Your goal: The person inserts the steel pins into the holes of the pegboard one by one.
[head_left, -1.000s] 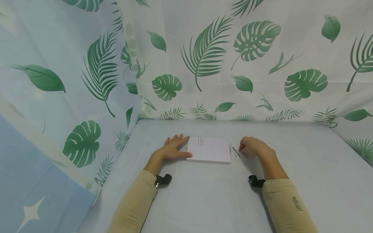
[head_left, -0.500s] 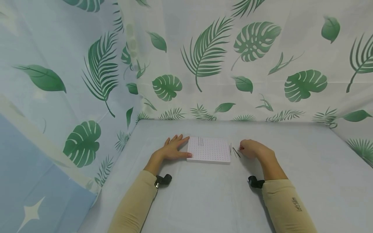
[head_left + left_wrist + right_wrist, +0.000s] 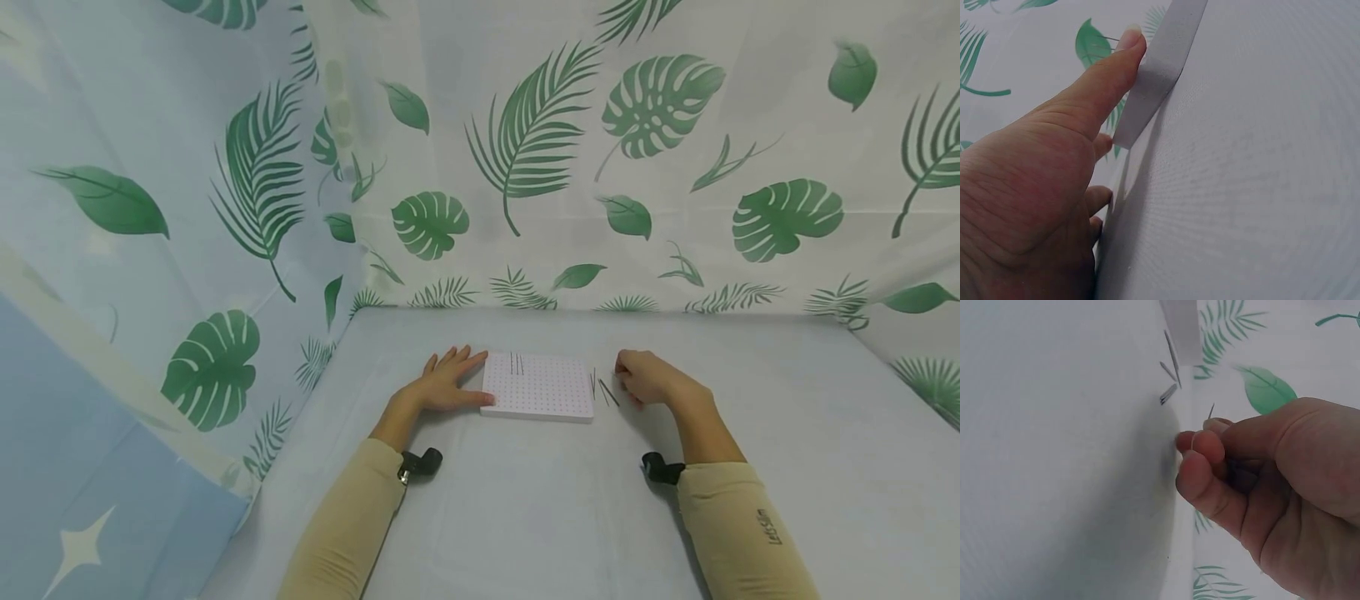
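A white board with a grid of small holes (image 3: 540,387) lies flat on the table. Three thin dark pins (image 3: 517,364) stand up near its back left. My left hand (image 3: 442,386) is spread at the board's left end, the thumb (image 3: 1110,69) on the front corner and the index finger at the back corner. Just right of the board, my right hand (image 3: 647,377) is raised a little over the table. Its thumb and fingertips pinch a thin metal pin (image 3: 1211,411), whose tip sticks out. Several loose pins (image 3: 608,392) lie between that hand and the board.
A white cloth (image 3: 525,508) covers the table. Behind it hangs a leaf-print curtain (image 3: 555,250), with another leaf-print curtain (image 3: 135,292) along the left side. A small black camera (image 3: 660,468) sits on the right wrist, another black camera (image 3: 422,462) on the left.
My right hand has lifted slightly and turned, its fingertips now farther back. The left hand, the board and the loose pins stay in place.
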`<state>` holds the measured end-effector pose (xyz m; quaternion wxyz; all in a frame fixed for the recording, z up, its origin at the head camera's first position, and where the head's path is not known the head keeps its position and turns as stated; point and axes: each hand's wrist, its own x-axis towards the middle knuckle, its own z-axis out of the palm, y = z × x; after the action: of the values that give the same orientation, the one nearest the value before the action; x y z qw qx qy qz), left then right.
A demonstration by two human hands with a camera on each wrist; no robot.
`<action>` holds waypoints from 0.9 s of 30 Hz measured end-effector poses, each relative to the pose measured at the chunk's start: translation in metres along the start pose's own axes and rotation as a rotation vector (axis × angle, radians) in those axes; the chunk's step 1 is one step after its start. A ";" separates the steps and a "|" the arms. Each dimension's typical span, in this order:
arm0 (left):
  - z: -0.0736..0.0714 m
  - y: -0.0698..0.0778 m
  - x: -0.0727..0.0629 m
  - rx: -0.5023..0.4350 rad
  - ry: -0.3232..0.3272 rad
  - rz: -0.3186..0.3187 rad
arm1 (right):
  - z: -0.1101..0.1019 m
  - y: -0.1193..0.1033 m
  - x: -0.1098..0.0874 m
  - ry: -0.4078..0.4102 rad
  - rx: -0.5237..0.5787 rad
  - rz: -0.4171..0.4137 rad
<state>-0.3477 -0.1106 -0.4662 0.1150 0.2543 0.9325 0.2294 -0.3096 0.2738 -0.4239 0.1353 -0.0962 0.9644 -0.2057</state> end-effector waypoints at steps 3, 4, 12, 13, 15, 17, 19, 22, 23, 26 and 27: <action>0.001 -0.001 0.000 -0.001 0.001 -0.001 | 0.001 0.001 0.002 0.021 0.029 -0.010; 0.001 -0.001 0.000 -0.002 0.001 -0.001 | 0.002 0.002 0.003 0.037 0.038 -0.022; 0.001 -0.001 0.001 0.006 -0.001 0.001 | 0.002 -0.002 0.007 0.188 0.147 -0.095; 0.001 -0.001 0.001 0.007 0.002 0.003 | 0.003 -0.002 0.007 0.202 0.152 -0.096; 0.002 -0.001 0.001 0.009 0.003 0.003 | 0.003 -0.002 0.006 0.230 0.154 -0.096; 0.002 -0.001 0.001 0.007 0.004 0.004 | 0.003 -0.002 0.006 0.260 0.148 -0.094; 0.002 -0.001 0.001 0.006 0.005 0.001 | 0.003 -0.004 0.006 0.290 0.134 -0.098; 0.003 -0.002 0.001 0.002 0.008 -0.002 | 0.003 -0.006 0.007 0.345 0.081 -0.121; 0.002 -0.002 0.001 0.002 0.009 -0.002 | 0.003 -0.008 0.007 0.364 0.063 -0.129; 0.002 -0.002 0.000 -0.003 0.012 -0.001 | 0.004 -0.011 0.009 0.412 0.021 -0.146; 0.002 -0.002 0.000 -0.004 0.013 0.001 | 0.005 -0.012 0.009 0.425 0.014 -0.146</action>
<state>-0.3481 -0.1110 -0.4685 0.1095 0.2531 0.9326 0.2330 -0.3155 0.2591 -0.4250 -0.0854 -0.1190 0.9603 -0.2374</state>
